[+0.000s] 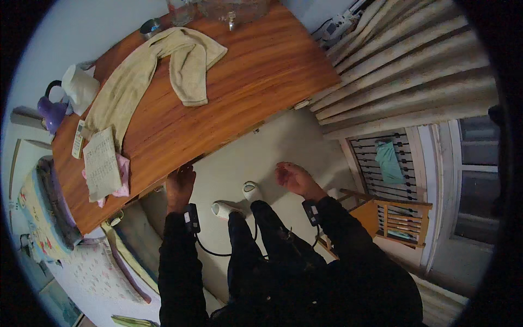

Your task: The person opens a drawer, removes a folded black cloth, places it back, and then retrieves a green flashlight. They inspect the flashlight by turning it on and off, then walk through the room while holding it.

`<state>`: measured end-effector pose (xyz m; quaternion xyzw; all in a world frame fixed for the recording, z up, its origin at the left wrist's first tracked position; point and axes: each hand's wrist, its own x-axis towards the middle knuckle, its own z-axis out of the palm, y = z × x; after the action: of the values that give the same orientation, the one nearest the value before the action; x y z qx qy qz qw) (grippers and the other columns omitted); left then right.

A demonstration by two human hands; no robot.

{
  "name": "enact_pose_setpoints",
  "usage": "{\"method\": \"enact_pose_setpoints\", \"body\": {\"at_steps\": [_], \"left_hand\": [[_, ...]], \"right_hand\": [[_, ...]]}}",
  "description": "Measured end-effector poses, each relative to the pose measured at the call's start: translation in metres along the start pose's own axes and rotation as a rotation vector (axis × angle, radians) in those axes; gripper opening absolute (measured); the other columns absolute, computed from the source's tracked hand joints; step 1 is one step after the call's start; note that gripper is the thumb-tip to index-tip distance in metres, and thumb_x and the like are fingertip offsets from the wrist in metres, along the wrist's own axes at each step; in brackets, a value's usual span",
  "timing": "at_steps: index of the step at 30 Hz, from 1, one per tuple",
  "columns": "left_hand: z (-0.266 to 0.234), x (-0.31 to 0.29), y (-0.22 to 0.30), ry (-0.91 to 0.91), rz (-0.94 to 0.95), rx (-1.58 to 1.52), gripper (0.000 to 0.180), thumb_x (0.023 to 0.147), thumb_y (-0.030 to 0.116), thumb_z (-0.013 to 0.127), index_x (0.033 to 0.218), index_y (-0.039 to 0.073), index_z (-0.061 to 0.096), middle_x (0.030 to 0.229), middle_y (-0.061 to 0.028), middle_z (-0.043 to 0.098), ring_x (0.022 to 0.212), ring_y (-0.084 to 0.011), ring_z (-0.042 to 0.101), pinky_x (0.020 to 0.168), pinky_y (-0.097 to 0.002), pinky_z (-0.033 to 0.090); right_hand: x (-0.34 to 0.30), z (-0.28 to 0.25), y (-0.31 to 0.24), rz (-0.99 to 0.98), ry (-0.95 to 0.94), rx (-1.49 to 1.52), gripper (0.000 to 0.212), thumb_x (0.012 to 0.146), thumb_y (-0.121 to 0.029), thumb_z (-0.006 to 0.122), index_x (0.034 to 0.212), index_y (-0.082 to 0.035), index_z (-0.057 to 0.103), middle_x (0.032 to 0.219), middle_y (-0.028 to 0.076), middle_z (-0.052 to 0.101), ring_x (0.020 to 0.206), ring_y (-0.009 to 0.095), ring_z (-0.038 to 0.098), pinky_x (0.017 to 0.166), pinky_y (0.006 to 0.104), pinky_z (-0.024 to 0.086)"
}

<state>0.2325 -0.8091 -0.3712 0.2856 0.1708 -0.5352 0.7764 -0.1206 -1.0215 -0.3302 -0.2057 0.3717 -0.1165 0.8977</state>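
Observation:
My left hand [180,188] is at the near edge of the wooden table [261,60], its fingers loosely bent and apart, holding nothing that I can see. Whether it touches the edge I cannot tell. Over the floor, to the right, my right hand [295,179] is open with its fingers slightly curled and nothing in it. A long beige towel [128,82] lies bent across the tabletop. Closer to my left hand, a written sheet or pad of paper [102,163] rests partly on a pink cloth [124,175]. Beside the paper is a white remote control [79,143].
At the table's far left stand a white paper roll [80,87] and a purple object [53,113]. A metal cup [150,28] and a glass vessel with a tap [231,20] stand at the back. Curtains [403,71] and a wooden chair [400,220] are right; a bed [92,267] is left.

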Motion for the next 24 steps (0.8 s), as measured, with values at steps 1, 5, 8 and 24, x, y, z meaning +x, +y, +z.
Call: {"method": "enact_pose_setpoints", "body": {"at_steps": [1,5,8,24], "left_hand": [[-0.002,-0.001,0.0,0.005,0.007,-0.004,0.017,0.087,0.023,0.062,0.095,0.007,0.059,0.096,-0.0059,0.058,0.09,-0.021,0.051,0.078,-0.0334,0.041],[-0.013,-0.027,0.006,-0.132,0.308,1.083,0.016,0.093,0.019,0.053,0.096,0.005,0.057,0.097,-0.0078,0.058,0.096,-0.023,0.053,0.087,-0.0339,0.043],[-0.034,-0.053,0.001,0.08,0.238,1.211,0.024,0.094,0.021,0.053,0.111,0.005,0.055,0.108,-0.0091,0.061,0.106,-0.0245,0.057,0.089,-0.0374,0.044],[-0.232,-0.299,-0.084,1.032,-0.301,0.761,0.007,0.089,0.019,0.055,0.088,0.012,0.054,0.075,-0.0021,0.053,0.059,-0.015,0.053,0.047,-0.0304,0.038]], "right_hand": [[0.0,0.002,0.003,-0.006,-0.007,0.033,0.02,0.09,-0.025,0.062,0.102,-0.009,0.065,0.092,0.007,0.066,0.08,0.02,0.063,0.073,0.0341,0.05],[0.001,0.011,0.013,-0.001,0.022,0.059,0.02,0.091,-0.024,0.06,0.103,-0.009,0.065,0.091,0.008,0.066,0.081,0.02,0.062,0.074,0.034,0.05],[0.001,0.015,0.009,-0.024,-0.099,0.023,0.02,0.092,-0.023,0.059,0.102,-0.007,0.064,0.091,0.008,0.066,0.082,0.02,0.062,0.076,0.034,0.05],[0.095,-0.045,-0.121,-0.253,-0.177,0.332,0.017,0.1,-0.026,0.048,0.093,-0.01,0.049,0.086,0.007,0.051,0.069,0.017,0.043,0.067,0.0379,0.039]]}}
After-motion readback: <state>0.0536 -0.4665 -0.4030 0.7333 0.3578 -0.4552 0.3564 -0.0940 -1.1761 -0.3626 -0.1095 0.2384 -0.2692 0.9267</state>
